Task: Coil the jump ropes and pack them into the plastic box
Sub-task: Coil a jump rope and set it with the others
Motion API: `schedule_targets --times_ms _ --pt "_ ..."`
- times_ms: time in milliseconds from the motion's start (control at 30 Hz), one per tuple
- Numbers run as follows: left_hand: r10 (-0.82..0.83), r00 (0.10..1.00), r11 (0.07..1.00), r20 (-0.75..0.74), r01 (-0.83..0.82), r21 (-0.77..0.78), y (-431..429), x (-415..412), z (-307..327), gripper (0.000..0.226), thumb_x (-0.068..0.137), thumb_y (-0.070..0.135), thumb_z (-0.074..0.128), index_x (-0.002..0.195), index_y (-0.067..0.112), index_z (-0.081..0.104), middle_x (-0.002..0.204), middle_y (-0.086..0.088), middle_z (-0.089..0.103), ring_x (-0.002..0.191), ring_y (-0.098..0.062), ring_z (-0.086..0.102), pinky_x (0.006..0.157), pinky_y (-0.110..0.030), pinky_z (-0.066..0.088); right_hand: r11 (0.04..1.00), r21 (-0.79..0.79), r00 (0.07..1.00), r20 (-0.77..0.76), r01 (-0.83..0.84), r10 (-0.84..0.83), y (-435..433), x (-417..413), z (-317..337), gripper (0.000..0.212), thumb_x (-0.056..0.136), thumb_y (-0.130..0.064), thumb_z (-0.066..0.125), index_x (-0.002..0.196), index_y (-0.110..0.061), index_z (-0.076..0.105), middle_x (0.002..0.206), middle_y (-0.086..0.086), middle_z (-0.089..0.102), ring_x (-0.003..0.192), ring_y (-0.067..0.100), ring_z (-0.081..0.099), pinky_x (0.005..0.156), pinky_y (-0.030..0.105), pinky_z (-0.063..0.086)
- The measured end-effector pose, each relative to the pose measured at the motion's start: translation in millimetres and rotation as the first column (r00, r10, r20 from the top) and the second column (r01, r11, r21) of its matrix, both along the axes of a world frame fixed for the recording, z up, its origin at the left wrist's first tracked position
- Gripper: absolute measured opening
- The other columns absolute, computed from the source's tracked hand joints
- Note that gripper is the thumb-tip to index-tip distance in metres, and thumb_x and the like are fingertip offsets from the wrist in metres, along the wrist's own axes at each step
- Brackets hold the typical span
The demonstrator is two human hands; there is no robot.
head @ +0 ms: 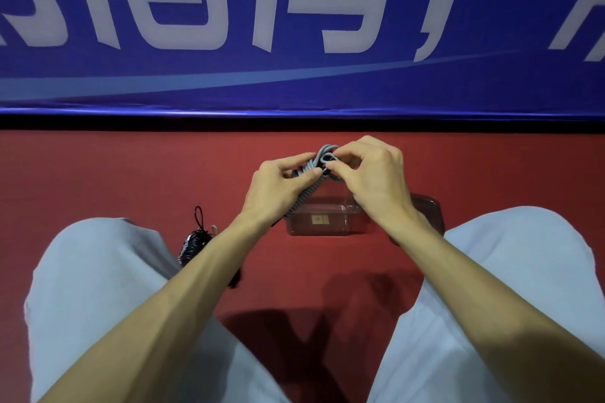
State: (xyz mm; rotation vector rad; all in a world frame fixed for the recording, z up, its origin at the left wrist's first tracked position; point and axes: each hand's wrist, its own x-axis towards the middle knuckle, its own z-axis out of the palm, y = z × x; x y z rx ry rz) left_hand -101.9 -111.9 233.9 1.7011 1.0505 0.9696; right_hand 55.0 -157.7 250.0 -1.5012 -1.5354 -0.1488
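Note:
A grey jump rope [322, 159] is bunched into tight loops and held in the air above the red floor. My left hand [278, 188] grips the bundle from the left. My right hand [373, 177] pinches a loop at its top right. A wound strand [302, 195] trails from the bundle down under my left wrist. Directly below the hands a clear plastic box [319, 219] sits on the floor, open at the top. A second rope [193, 244], black and coiled with a small loop sticking up, lies on the floor beside my left knee.
The box's lid [429, 206] lies to the right of the box, partly behind my right wrist. My knees in light grey trousers [98, 288] frame the floor space. A blue banner [294, 26] with white characters runs along the wall ahead.

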Motion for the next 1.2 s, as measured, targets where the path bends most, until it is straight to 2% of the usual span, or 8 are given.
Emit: schedule_targets --times_ms 133,267,467,667,833,933,1000,1200 --pt "0.083 0.990 0.991 -0.112 -0.070 0.113 -1.8 0.5 -1.3 0.036 0.074 0.057 0.071 0.109 0.052 0.067 0.092 0.016 0.074 0.079 -0.020 0.069 0.066 -0.041 0.057 1.000 0.001 1.000 0.000 0.030 -0.030 0.1 0.2 -2.2 0.010 0.078 -0.016 0.080 0.081 -0.009 0.073 0.076 0.002 0.065 0.065 0.013 0.058 0.063 0.026 0.049" --pt "0.167 0.954 0.958 -0.248 -0.097 0.269 -11.5 1.6 4.1 0.035 0.082 0.055 0.069 0.116 0.049 0.065 0.106 0.020 0.072 0.092 -0.006 0.066 0.080 -0.036 0.055 0.999 0.004 0.997 -0.056 0.043 -0.043 -0.7 -0.2 -1.1 0.014 0.078 -0.014 0.079 0.078 -0.010 0.066 0.075 0.000 0.062 0.065 0.010 0.057 0.063 0.023 0.048" --pt "0.292 0.810 0.855 -0.508 0.016 0.518 -10.5 -6.9 8.3 0.041 0.086 0.052 0.065 0.126 0.050 0.059 0.086 0.008 0.059 0.082 -0.011 0.058 0.061 -0.027 0.039 0.947 -0.313 0.992 -0.121 -0.077 0.040 1.1 2.0 3.0 0.043 0.081 -0.015 0.076 0.121 -0.020 0.062 0.100 0.000 0.053 0.066 0.012 0.057 0.072 0.013 0.045" --pt "0.300 0.737 0.839 -0.605 0.098 0.536 -4.3 -9.1 5.9 0.040 0.084 0.047 0.066 0.124 0.051 0.060 0.092 0.007 0.061 0.086 -0.015 0.060 0.065 -0.029 0.046 0.860 -0.493 0.979 -0.200 -0.134 0.038 -1.2 -2.8 1.9 0.017 0.081 -0.013 0.077 0.089 -0.018 0.063 0.108 0.002 0.047 0.078 0.020 0.063 0.055 0.027 0.057" --pt "0.289 0.701 0.834 -0.652 0.150 0.532 -2.4 -9.5 -3.4 0.041 0.085 0.050 0.066 0.125 0.052 0.059 0.096 0.003 0.060 0.090 -0.020 0.060 0.068 -0.032 0.045 0.809 -0.586 0.998 -0.007 -0.051 0.058 -5.6 2.8 6.1 0.012 0.089 -0.034 0.067 0.089 -0.023 0.063 0.090 -0.011 0.056 0.088 0.009 0.047 0.071 0.025 0.031" --pt "0.247 0.720 0.888 -0.649 0.101 0.449 4.3 -12.3 -8.0 0.041 0.083 0.043 0.068 0.123 0.049 0.061 0.098 0.003 0.062 0.096 -0.023 0.062 0.069 -0.031 0.045 0.860 -0.509 0.996 -0.084 -0.030 -0.015 -2.3 6.9 8.0 0.011 0.095 -0.027 0.059 0.085 -0.022 0.058 0.075 -0.016 0.053 0.080 0.013 0.050 0.067 0.027 0.031" --pt "0.209 0.776 0.927 -0.596 0.035 0.372 7.9 -14.2 -12.2 0.042 0.081 0.039 0.070 0.121 0.047 0.063 0.097 0.005 0.064 0.095 -0.022 0.063 0.070 -0.032 0.046 0.890 -0.451 0.967 -0.249 -0.072 -0.047 1.9 8.7 6.6 0.015 0.096 -0.023 0.057 0.081 -0.022 0.056 0.081 -0.009 0.062 0.084 0.022 0.063 0.074 0.037 0.050" --pt "0.088 0.898 0.978 -0.431 0.004 0.208 13.5 -13.4 -19.7 0.040 0.081 0.029 0.076 0.119 0.036 0.068 0.106 0.012 0.074 0.088 -0.008 0.069 0.078 -0.037 0.058 0.899 -0.269 0.675 -0.737 -0.346 0.038 7.8 12.2 4.9 0.017 0.102 -0.008 0.044 0.087 -0.010 0.051 0.086 0.018 0.062 0.074 0.030 0.071 0.070 0.040 0.061"
